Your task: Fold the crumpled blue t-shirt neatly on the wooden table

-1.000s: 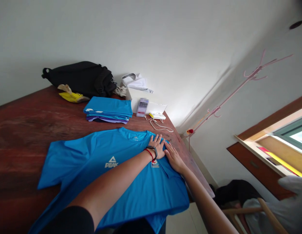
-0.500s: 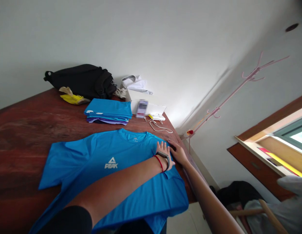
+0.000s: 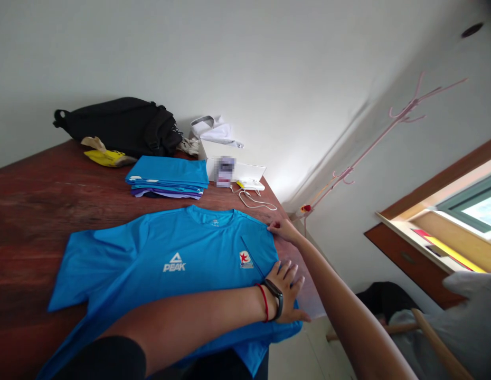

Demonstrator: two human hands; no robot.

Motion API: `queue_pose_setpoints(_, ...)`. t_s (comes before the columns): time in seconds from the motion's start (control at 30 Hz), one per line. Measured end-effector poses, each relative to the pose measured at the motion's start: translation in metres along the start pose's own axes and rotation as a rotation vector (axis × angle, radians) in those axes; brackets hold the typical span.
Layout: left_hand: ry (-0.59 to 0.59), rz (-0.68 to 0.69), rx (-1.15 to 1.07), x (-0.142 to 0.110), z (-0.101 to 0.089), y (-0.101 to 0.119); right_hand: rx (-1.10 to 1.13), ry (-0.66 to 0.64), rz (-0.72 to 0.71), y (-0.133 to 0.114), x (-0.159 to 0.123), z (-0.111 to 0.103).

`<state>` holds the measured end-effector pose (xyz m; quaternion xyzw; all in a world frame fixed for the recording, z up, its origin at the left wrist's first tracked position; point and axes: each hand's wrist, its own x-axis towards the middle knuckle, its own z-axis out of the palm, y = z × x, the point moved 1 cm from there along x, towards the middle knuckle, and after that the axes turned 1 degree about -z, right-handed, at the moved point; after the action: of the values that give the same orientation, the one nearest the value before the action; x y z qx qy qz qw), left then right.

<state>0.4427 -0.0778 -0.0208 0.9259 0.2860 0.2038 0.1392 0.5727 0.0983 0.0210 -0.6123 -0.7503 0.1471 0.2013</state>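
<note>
Blue T-shirt [image 3: 208, 248], front up, on wooden table [image 3: 27, 211].

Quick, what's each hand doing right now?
Left hand: open, spread palm-down over the edge of the blue shirt.
Right hand: closed, seemingly pinching the blue shirt's edge.

Daylight fr. R window [image 3: 484, 212]; tbl [image 3: 21, 216] L dim.

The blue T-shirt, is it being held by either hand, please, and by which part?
The right hand appears to pinch the blue T-shirt by the top edge of its sleeve; the left hand is spread over its edge, not gripping.
</note>
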Motion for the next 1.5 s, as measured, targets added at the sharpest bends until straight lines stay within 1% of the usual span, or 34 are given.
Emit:
queue_pose_setpoints(0.1,-0.010,0.050,0.004,-0.001,0.006,0.001,-0.087,-0.060,-0.029,-0.007,0.001,-0.001)
queue_pose_setpoints(0.17,-0.018,0.139,0.003,-0.001,0.010,0.002,-0.148,-0.062,-0.031,-0.012,0.002,-0.002)
queue_pose_setpoints(0.27,-0.064,0.263,0.010,0.000,0.015,0.004,-0.220,-0.057,-0.014,-0.018,0.005,-0.003)
queue_pose_setpoints(0.4,-0.123,0.271,0.031,0.000,0.016,0.006,-0.280,-0.064,0.002,-0.026,0.010,-0.002)
queue_pose_setpoints(0.6,-0.081,0.268,0.068,-0.004,0.008,0.008,-0.365,-0.036,0.009,-0.031,0.007,0.005)
queue_pose_setpoints(0.7,-0.077,0.271,0.087,-0.007,0.003,0.009,-0.385,-0.030,-0.003,-0.039,-0.006,0.008)
queue_pose_setpoints(0.8,-0.097,0.256,0.124,-0.008,-0.004,0.012,-0.408,0.005,-0.045,-0.055,-0.031,0.011)
queue_pose_setpoints(0.9,-0.125,0.309,0.139,-0.008,-0.010,0.016,-0.403,0.106,-0.167,-0.074,-0.062,0.015)
queue_pose_setpoints(0.93,-0.137,0.334,0.139,-0.007,-0.011,0.017,-0.381,0.091,-0.224,-0.079,-0.071,0.019)
queue_pose_setpoints(1.0,-0.182,0.358,0.122,-0.007,-0.014,0.017,-0.339,-0.024,-0.309,-0.084,-0.085,0.027)
queue_pose_setpoints(1.07,-0.231,0.341,0.081,-0.008,-0.016,0.017,-0.318,-0.158,-0.317,-0.083,-0.091,0.036)
queue_pose_setpoints(1.13,-0.269,0.313,0.039,-0.009,-0.018,0.016,-0.316,-0.226,-0.281,-0.078,-0.091,0.042)
queue_pose_setpoints(1.27,-0.281,0.301,0.019,-0.009,-0.020,0.015,-0.350,-0.225,-0.281,-0.073,-0.088,0.047)
queue_pose_setpoints(1.5,-0.281,0.288,0.009,-0.008,-0.016,0.014,-0.400,-0.243,-0.280,-0.073,-0.088,0.047)
